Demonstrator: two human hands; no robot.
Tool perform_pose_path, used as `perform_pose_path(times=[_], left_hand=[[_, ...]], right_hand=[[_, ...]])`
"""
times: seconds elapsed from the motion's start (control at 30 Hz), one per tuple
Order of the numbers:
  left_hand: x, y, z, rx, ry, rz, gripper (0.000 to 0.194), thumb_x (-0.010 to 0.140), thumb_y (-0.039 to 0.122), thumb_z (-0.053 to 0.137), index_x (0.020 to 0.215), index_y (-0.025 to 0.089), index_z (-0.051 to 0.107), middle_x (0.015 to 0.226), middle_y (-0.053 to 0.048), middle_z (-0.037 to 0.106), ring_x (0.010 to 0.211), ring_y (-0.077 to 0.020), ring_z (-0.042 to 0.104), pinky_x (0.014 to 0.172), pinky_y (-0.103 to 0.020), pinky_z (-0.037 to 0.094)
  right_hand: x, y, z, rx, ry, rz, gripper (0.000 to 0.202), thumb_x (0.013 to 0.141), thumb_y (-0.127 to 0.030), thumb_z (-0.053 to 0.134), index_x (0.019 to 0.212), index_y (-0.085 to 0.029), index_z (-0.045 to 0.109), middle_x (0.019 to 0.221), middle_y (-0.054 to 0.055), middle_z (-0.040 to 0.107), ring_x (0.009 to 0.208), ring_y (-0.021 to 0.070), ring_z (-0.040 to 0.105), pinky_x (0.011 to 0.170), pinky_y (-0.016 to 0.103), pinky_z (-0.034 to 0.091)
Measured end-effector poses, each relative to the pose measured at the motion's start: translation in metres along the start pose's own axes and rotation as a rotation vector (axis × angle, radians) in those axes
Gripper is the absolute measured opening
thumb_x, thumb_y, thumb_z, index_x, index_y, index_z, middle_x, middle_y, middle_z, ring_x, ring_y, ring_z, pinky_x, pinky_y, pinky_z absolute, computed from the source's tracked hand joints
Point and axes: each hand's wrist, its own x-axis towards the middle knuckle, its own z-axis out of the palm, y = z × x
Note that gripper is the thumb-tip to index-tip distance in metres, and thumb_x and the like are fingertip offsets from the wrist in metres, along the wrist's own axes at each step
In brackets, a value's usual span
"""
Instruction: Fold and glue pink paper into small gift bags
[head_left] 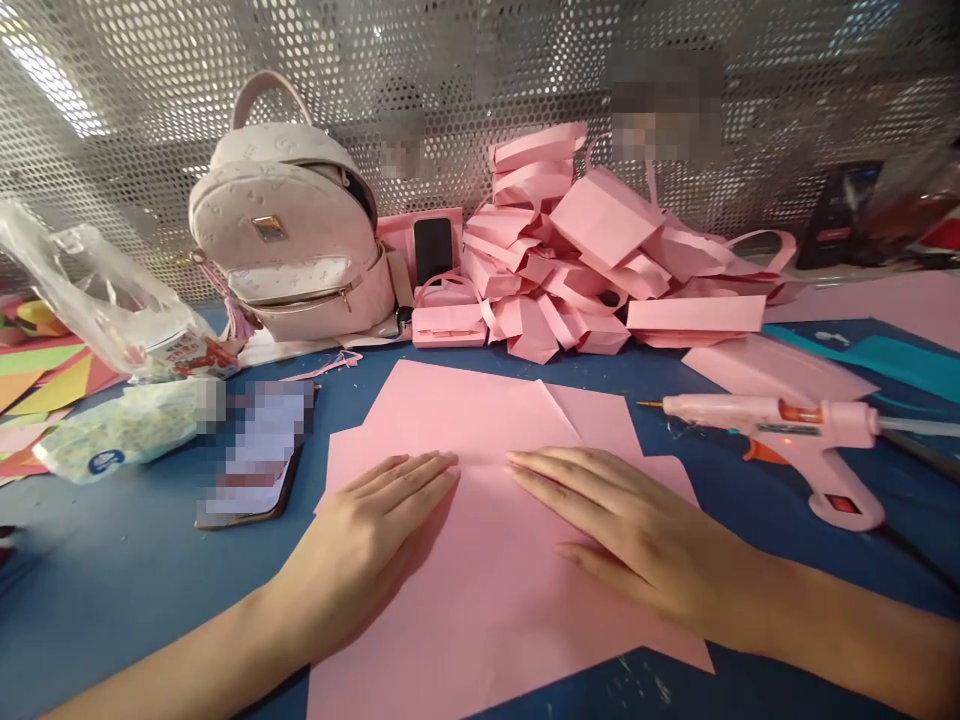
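Note:
Several overlapping sheets of pink paper lie in front of me on the blue table. My left hand rests flat on the left part of the paper, its fingers stretched out. On the right side of the same paper, my right hand lies palm down with its fingers extended and the thumb apart. A narrow gap separates the two sets of fingertips, and a faint crease runs across it. Neither hand grips anything. A pink glue gun lies on its side to the right of my right hand.
A pile of folded pink paper bags stands at the back. Left of it are a pale backpack and an upright phone. Another phone, a tissue pack and a plastic bag lie at left; teal paper at right.

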Motion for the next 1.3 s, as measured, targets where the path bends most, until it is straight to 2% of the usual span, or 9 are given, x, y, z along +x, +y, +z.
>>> perform_pose_path(times=[0.1, 0.37, 0.6, 0.77, 1.0, 1.3], left_hand=[[-0.0016, -0.0025, 0.0, -0.026, 0.001, 0.008, 0.043, 0.1, 0.012, 0.043, 0.143, 0.015, 0.049, 0.145, -0.009, 0.055, 0.132, -0.0221, 0.055, 0.11, -0.044, 0.049], [-0.0031, -0.0051, -0.0006, -0.039, 0.022, 0.035, 0.042, 0.1, 0.011, 0.04, 0.14, 0.013, 0.053, 0.142, -0.011, 0.058, 0.13, -0.023, 0.057, 0.107, -0.044, 0.052], [-0.0023, -0.0084, -0.0021, -0.06, 0.043, 0.04, 0.043, 0.099, 0.008, 0.035, 0.137, 0.015, 0.056, 0.137, -0.011, 0.062, 0.126, -0.0214, 0.06, 0.104, -0.04, 0.054], [-0.0009, -0.0064, -0.0032, -0.057, 0.055, 0.047, 0.042, 0.099, 0.008, 0.036, 0.135, 0.013, 0.058, 0.136, -0.012, 0.063, 0.124, -0.0226, 0.062, 0.102, -0.041, 0.055], [-0.0004, -0.0037, -0.0023, -0.069, 0.058, 0.009, 0.04, 0.1, 0.012, 0.042, 0.136, 0.016, 0.058, 0.135, -0.011, 0.064, 0.122, -0.0231, 0.063, 0.102, -0.04, 0.056], [-0.0008, -0.0033, -0.0016, -0.083, 0.073, -0.002, 0.038, 0.1, 0.012, 0.042, 0.135, 0.017, 0.059, 0.134, -0.01, 0.065, 0.121, -0.0224, 0.064, 0.1, -0.039, 0.057]], right_hand=[[-0.0006, -0.0012, 0.0, -0.006, -0.01, -0.005, 0.057, 0.1, -0.033, 0.05, 0.153, -0.018, 0.035, 0.151, 0.009, 0.048, 0.138, 0.0249, 0.045, 0.114, 0.044, 0.042], [-0.0021, -0.0002, 0.0018, 0.01, 0.01, -0.034, 0.061, 0.1, -0.035, 0.049, 0.155, -0.019, 0.03, 0.158, 0.01, 0.038, 0.146, 0.0247, 0.032, 0.119, 0.044, 0.035], [-0.0023, -0.0004, 0.0017, 0.015, -0.006, -0.037, 0.062, 0.1, -0.037, 0.051, 0.156, -0.019, 0.03, 0.156, 0.011, 0.041, 0.144, 0.0254, 0.037, 0.119, 0.045, 0.035], [-0.0018, -0.001, 0.0, 0.019, -0.023, -0.014, 0.062, 0.099, -0.038, 0.051, 0.155, -0.02, 0.032, 0.154, 0.011, 0.045, 0.141, 0.0264, 0.042, 0.117, 0.046, 0.038], [-0.0015, -0.0016, -0.0013, -0.004, -0.036, -0.024, 0.061, 0.1, -0.04, 0.05, 0.154, -0.017, 0.033, 0.154, 0.012, 0.044, 0.141, 0.0265, 0.041, 0.116, 0.047, 0.038], [-0.0028, -0.0003, 0.0013, 0.014, -0.013, -0.029, 0.063, 0.1, -0.04, 0.05, 0.155, -0.019, 0.03, 0.154, 0.011, 0.044, 0.141, 0.0258, 0.041, 0.117, 0.046, 0.037]])
